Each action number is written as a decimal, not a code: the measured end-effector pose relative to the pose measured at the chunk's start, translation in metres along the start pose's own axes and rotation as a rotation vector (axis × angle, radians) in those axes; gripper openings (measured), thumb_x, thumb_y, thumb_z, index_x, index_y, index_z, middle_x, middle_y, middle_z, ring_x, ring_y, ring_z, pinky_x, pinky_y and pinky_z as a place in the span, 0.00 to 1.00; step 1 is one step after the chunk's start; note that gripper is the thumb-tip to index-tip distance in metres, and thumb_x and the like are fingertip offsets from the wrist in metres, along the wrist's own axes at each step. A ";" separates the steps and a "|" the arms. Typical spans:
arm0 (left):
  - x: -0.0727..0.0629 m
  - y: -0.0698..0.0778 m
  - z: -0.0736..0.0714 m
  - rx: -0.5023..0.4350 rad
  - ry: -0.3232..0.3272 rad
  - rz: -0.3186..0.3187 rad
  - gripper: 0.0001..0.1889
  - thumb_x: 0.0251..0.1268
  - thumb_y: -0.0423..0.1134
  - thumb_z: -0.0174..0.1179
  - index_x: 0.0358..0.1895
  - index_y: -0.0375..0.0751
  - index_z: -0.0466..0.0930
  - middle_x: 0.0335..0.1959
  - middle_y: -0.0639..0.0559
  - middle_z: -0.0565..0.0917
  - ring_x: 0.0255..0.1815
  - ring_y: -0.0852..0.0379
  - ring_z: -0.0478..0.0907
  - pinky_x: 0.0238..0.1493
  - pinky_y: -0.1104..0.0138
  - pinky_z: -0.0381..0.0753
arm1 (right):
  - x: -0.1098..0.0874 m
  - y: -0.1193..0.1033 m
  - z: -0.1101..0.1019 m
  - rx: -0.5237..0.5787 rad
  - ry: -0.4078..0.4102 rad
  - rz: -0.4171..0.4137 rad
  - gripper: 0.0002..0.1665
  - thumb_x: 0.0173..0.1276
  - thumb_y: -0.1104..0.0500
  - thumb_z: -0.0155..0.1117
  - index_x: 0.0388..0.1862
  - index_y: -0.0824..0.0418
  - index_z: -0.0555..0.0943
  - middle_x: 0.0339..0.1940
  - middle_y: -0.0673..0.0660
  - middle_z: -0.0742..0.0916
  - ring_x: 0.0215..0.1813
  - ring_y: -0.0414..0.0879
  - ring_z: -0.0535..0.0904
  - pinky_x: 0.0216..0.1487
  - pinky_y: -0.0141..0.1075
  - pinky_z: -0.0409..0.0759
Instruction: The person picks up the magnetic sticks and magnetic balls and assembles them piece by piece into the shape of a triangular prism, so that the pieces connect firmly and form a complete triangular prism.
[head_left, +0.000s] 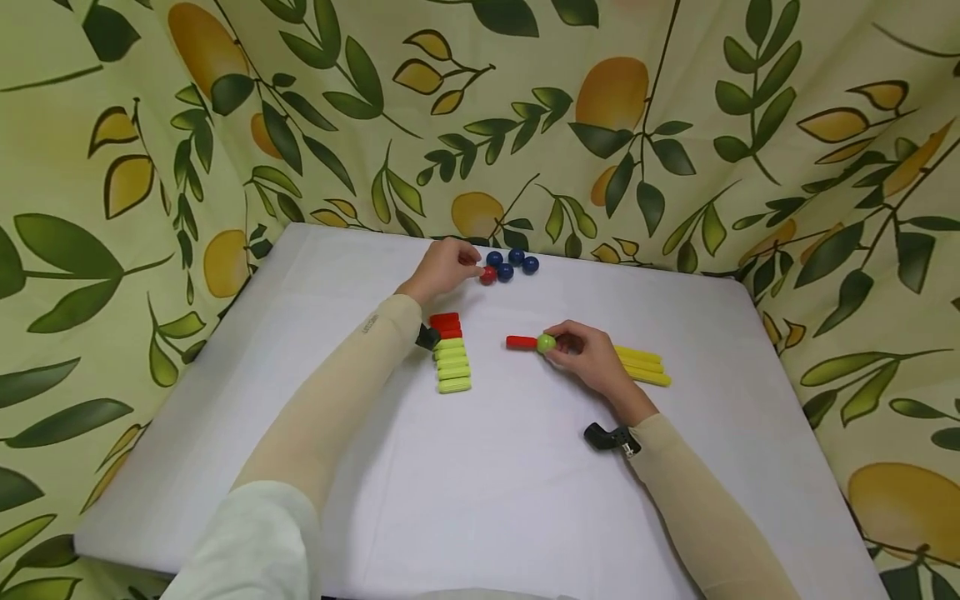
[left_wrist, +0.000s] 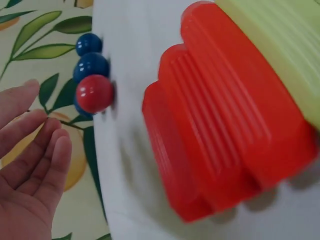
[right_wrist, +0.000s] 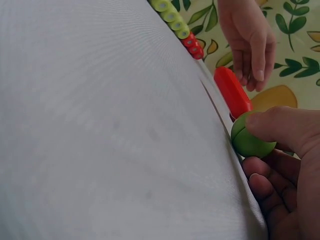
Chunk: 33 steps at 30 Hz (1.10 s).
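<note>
My right hand [head_left: 591,360] pinches a green ball [head_left: 545,343] between thumb and fingers. From that ball a short red stick [head_left: 521,342] points left, its end against the ball; the right wrist view shows the two meeting. At the back of the table, my left hand [head_left: 444,268] hovers beside a red ball [head_left: 488,275], its fingers loosely extended. A gap shows between these fingers and the red ball in the left wrist view. Several dark blue balls [head_left: 506,272] cluster next to the red one.
Below the left wrist lies a column of short sticks: red sticks [head_left: 445,322] at the far end, several light green sticks [head_left: 453,372] nearer. Longer yellow sticks [head_left: 642,367] lie partly behind the right hand. A patterned curtain [head_left: 480,167] borders the white table [head_left: 480,500].
</note>
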<state>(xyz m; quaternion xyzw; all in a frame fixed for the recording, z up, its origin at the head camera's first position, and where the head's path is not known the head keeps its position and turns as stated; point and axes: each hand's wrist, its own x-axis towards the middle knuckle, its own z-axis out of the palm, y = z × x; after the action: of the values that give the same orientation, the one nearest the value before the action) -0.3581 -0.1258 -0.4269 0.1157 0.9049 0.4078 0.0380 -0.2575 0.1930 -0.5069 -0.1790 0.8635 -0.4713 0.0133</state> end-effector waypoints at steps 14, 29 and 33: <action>0.021 -0.010 0.021 -0.054 0.039 -0.170 0.16 0.71 0.41 0.76 0.56 0.38 0.89 0.50 0.47 0.88 0.51 0.48 0.79 0.57 0.58 0.82 | 0.002 -0.002 0.005 0.004 -0.004 -0.001 0.16 0.70 0.63 0.80 0.56 0.56 0.89 0.42 0.55 0.86 0.44 0.52 0.80 0.44 0.31 0.78; 0.015 -0.005 0.012 -0.120 -0.026 -0.101 0.09 0.72 0.38 0.74 0.52 0.42 0.92 0.44 0.51 0.89 0.47 0.49 0.82 0.50 0.60 0.84 | -0.001 -0.004 0.003 -0.008 0.004 0.005 0.17 0.70 0.63 0.79 0.56 0.56 0.89 0.43 0.55 0.86 0.44 0.53 0.80 0.45 0.31 0.78; 0.004 -0.001 0.004 -0.121 -0.014 -0.039 0.11 0.72 0.39 0.75 0.53 0.43 0.92 0.47 0.51 0.89 0.50 0.50 0.81 0.54 0.59 0.82 | 0.000 -0.003 0.002 -0.012 0.006 0.003 0.17 0.70 0.64 0.79 0.56 0.56 0.89 0.43 0.55 0.86 0.44 0.53 0.80 0.44 0.30 0.78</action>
<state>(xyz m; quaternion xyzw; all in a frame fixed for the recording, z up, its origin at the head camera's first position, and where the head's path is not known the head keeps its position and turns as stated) -0.3620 -0.1227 -0.4303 0.0982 0.8805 0.4599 0.0590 -0.2561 0.1897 -0.5055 -0.1765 0.8666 -0.4666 0.0104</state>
